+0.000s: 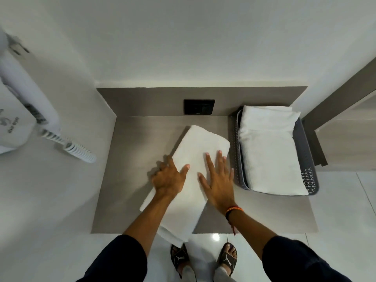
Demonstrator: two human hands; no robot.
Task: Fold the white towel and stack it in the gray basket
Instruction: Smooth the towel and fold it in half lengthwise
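Observation:
A white towel (195, 147), folded into a long strip, lies diagonally on the grey counter (132, 180), its near end hanging over the front edge. My left hand (167, 177) rests on the strip's left edge, fingers curled around it. My right hand (218, 180) lies flat on the towel with fingers spread. The gray basket (307, 159) stands at the counter's right side and holds a stack of folded white towels (270, 155).
A black wall socket (199, 106) sits on the backsplash behind the towel. A white wall-mounted hair dryer (22, 102) with a coiled cord hangs at the left. The wall encloses the counter at the back and left. My sandalled feet stand on a glossy tiled floor below.

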